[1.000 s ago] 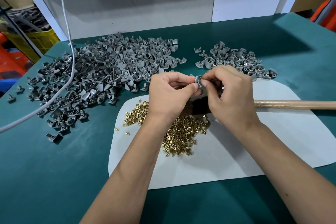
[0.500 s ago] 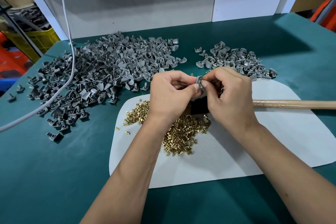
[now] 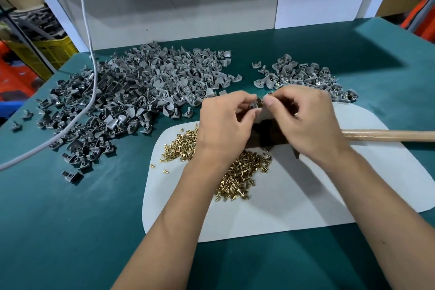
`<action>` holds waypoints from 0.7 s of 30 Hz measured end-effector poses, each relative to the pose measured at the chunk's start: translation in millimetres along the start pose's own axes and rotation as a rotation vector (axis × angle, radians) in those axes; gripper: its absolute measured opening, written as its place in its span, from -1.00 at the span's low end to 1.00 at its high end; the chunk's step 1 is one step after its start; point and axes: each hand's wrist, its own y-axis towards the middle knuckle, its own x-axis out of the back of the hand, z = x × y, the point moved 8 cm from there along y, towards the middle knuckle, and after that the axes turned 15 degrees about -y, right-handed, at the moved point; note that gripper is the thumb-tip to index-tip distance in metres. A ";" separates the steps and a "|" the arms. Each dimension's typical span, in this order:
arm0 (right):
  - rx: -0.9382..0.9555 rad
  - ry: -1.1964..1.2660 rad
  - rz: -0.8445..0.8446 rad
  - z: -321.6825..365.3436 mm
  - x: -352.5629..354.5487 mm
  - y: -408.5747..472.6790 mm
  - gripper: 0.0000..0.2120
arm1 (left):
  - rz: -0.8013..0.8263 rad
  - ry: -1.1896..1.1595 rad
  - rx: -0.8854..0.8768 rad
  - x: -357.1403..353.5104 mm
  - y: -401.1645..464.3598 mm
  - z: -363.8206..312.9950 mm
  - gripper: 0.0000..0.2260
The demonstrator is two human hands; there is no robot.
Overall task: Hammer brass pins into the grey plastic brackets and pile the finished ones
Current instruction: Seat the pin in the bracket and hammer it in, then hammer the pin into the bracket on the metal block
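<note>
My left hand (image 3: 223, 125) and my right hand (image 3: 303, 120) meet above the white mat (image 3: 306, 195), and together they pinch one small grey bracket (image 3: 255, 104) between the fingertips. Whether a pin sits in it is too small to tell. A loose heap of brass pins (image 3: 237, 172) lies on the mat under my left wrist. The hammer lies across the mat, its wooden handle (image 3: 388, 135) pointing right and its dark head (image 3: 268, 136) under my hands. A big heap of grey brackets (image 3: 131, 101) fills the left of the table. A smaller bracket pile (image 3: 306, 75) lies behind my right hand.
The green table (image 3: 70, 219) runs to a grey back wall. A white cable (image 3: 91, 54) hangs down and trails across the big bracket heap to the left edge. A yellow crate (image 3: 47, 52) stands beyond the table's left corner.
Both hands stay together on the bracket above the mat. My fingertips have shifted slightly around it; nothing else has moved.
</note>
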 end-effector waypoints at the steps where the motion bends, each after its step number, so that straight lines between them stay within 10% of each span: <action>1: -0.025 -0.018 0.043 -10.9 2.8 2.7 -0.81 | 0.013 0.027 0.012 0.1 0.9 2.2 -0.85; 9: -0.069 -0.347 0.738 -84.4 -10.1 -14.4 -0.86 | 0.056 -0.014 0.188 7.0 4.8 28.0 -0.88; 21: -0.108 -0.162 0.392 -58.8 23.7 14.2 -0.94 | 0.071 -0.133 0.301 6.0 2.0 34.5 -0.88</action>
